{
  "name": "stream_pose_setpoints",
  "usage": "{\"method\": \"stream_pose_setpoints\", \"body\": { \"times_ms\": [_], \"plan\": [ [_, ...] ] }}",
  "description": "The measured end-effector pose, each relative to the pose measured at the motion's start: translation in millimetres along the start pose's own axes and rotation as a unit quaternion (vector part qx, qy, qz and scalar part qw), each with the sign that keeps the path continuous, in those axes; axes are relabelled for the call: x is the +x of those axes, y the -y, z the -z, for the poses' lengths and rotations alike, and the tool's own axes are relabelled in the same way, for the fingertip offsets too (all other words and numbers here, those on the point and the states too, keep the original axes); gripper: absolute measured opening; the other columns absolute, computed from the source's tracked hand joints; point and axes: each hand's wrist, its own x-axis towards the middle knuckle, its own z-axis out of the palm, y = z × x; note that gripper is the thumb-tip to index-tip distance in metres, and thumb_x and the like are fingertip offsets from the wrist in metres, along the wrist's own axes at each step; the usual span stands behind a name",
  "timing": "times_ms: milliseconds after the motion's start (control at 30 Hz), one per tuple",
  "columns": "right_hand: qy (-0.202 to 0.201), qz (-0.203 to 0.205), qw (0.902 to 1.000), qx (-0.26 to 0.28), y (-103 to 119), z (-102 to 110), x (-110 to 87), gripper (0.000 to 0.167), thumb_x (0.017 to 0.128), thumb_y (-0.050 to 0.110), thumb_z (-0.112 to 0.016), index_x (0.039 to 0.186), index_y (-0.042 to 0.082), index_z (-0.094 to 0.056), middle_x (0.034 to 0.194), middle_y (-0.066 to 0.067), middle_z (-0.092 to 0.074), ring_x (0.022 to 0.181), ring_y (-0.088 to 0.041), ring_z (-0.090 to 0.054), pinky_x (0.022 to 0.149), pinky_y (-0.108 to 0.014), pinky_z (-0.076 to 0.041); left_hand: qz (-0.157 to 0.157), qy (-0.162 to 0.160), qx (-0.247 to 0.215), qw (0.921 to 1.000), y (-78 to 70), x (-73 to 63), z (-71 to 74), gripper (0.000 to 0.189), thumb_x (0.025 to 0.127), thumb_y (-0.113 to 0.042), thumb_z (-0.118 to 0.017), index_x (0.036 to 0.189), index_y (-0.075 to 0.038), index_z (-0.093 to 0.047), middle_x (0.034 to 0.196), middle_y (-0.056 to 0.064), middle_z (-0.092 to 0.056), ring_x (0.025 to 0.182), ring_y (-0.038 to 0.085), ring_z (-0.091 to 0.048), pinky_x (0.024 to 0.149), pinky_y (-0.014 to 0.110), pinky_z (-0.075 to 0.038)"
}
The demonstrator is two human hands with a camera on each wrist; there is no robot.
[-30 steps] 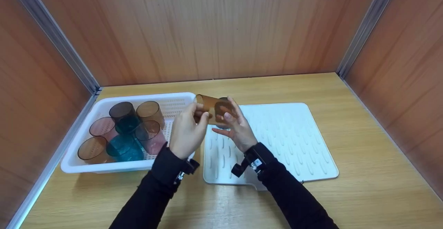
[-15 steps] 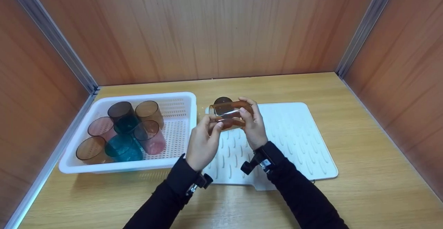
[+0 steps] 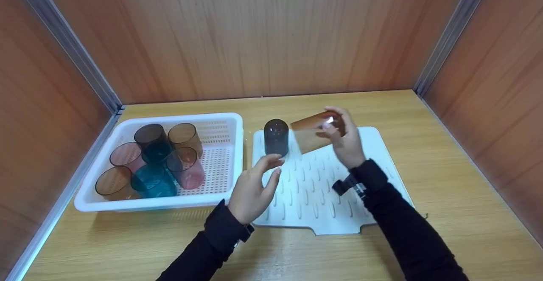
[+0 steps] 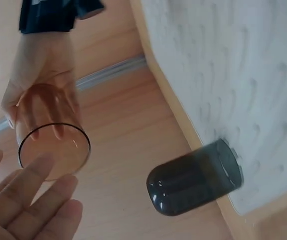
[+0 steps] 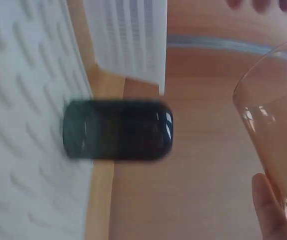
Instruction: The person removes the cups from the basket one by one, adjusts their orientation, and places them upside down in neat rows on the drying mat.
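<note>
My right hand (image 3: 348, 143) grips an amber see-through cup (image 3: 312, 134) by its base end, above the white ridged drying mat (image 3: 297, 187). The cup is tilted, its mouth towards the left. In the left wrist view the amber cup (image 4: 53, 145) shows its round rim. My left hand (image 3: 252, 189) holds nothing; its fingers are loosely bent, apart from the cup, over the mat's left edge. A dark grey cup (image 3: 276, 139) stands upside down at the mat's far left corner. The right wrist view also shows this dark grey cup (image 5: 118, 130).
A white perforated basket (image 3: 235, 158) stands on the left, bearing several cups in amber, pink, teal (image 3: 155, 183) and dark brown. Wooden panels (image 3: 263, 39) close the table (image 3: 462, 187) in at the back and sides.
The amber cup has moved right, from both hands into the right hand alone. My left hand has let go of it and dropped lower, uncovering the dark grey cup.
</note>
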Motion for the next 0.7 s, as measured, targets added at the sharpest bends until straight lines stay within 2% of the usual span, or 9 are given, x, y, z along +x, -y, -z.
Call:
{"method": "stream_pose_setpoints", "body": {
  "times_ms": [67, 167, 300, 400, 467, 600, 700],
  "plan": [
    [-0.017, -0.004, 0.999, -0.041, 1, 13, 3.9, 0.043, 0.094, 0.012, -0.055, 0.135, 0.002, -0.047, 0.11, -0.003, -0.059, 0.093, -0.013, -0.064, 0.08, -0.028, -0.059, -0.017, 0.004, 0.046, 0.9988, 2.4, -6.5, -2.6, 0.034, 0.099, -0.017, -0.057, 0.131, -0.005, -0.056, 0.126, 0.009, -0.068, 0.12, 0.022, -0.062, 0.099, 0.038, -0.052],
    [-0.035, -0.014, 0.9921, -0.12, -1, 29, 9.5, 0.046, 0.093, 0.016, -0.059, 0.137, 0.005, -0.048, 0.114, -0.005, -0.058, 0.097, -0.013, -0.061, 0.08, -0.022, -0.054, -0.034, 0.013, 0.107, 0.9935, 8.0, -17.4, -7.9, 0.045, 0.097, -0.02, -0.059, 0.138, -0.002, -0.05, 0.136, 0.014, -0.061, 0.129, 0.029, -0.056, 0.105, 0.042, -0.047],
    [-0.036, -0.025, 0.9776, -0.206, -8, 43, 16.1, 0.051, 0.092, 0.022, -0.062, 0.138, 0.005, -0.048, 0.12, -0.011, -0.057, 0.103, -0.016, -0.056, 0.084, -0.026, -0.047, -0.028, 0.05, 0.173, 0.9832, 20.0, -31.8, -16.4, 0.061, 0.095, -0.025, -0.063, 0.145, 0.002, -0.041, 0.146, 0.022, -0.048, 0.138, 0.039, -0.043, 0.113, 0.048, -0.037],
    [-0.027, -0.026, 0.9649, -0.26, -15, 47, 20.4, 0.052, 0.092, 0.025, -0.064, 0.138, 0.006, -0.048, 0.122, -0.015, -0.055, 0.105, -0.02, -0.055, 0.088, -0.034, -0.05, -0.004, 0.103, 0.207, 0.973, 30.9, -41.3, -22.1, 0.073, 0.092, -0.035, -0.064, 0.148, 0.002, -0.035, 0.153, 0.027, -0.036, 0.142, 0.047, -0.032, 0.114, 0.054, -0.033],
    [-0.016, -0.025, 0.9566, -0.29, -20, 48, 23.0, 0.054, 0.092, 0.027, -0.065, 0.139, 0.005, -0.048, 0.122, -0.018, -0.054, 0.104, -0.025, -0.056, 0.089, -0.039, -0.051, 0.022, 0.148, 0.225, 0.9629, 37.7, -47.0, -25.4, 0.082, 0.09, -0.045, -0.065, 0.15, 0.0, -0.032, 0.157, 0.028, -0.027, 0.143, 0.052, -0.024, 0.113, 0.056, -0.033],
    [0.008, -0.033, 0.9438, -0.329, -28, 49, 26.5, 0.057, 0.092, 0.031, -0.067, 0.139, 0.007, -0.046, 0.124, -0.019, -0.052, 0.106, -0.031, -0.059, 0.091, -0.044, -0.053, 0.074, 0.241, 0.231, 0.9399, 46.1, -55.0, -29.7, 0.1, 0.084, -0.061, -0.064, 0.154, -0.004, -0.024, 0.161, 0.026, -0.016, 0.147, 0.051, -0.012, 0.116, 0.056, -0.028],
    [0.019, -0.04, 0.9349, -0.352, -34, 48, 28.5, 0.057, 0.092, 0.035, -0.067, 0.139, 0.009, -0.047, 0.128, -0.019, -0.051, 0.108, -0.033, -0.059, 0.091, -0.046, -0.053, 0.092, 0.29, 0.227, 0.925, 48.2, -57.6, -31.3, 0.107, 0.081, -0.069, -0.062, 0.156, -0.006, -0.019, 0.162, 0.024, -0.012, 0.148, 0.048, -0.008, 0.118, 0.056, -0.023]
  ]
}}
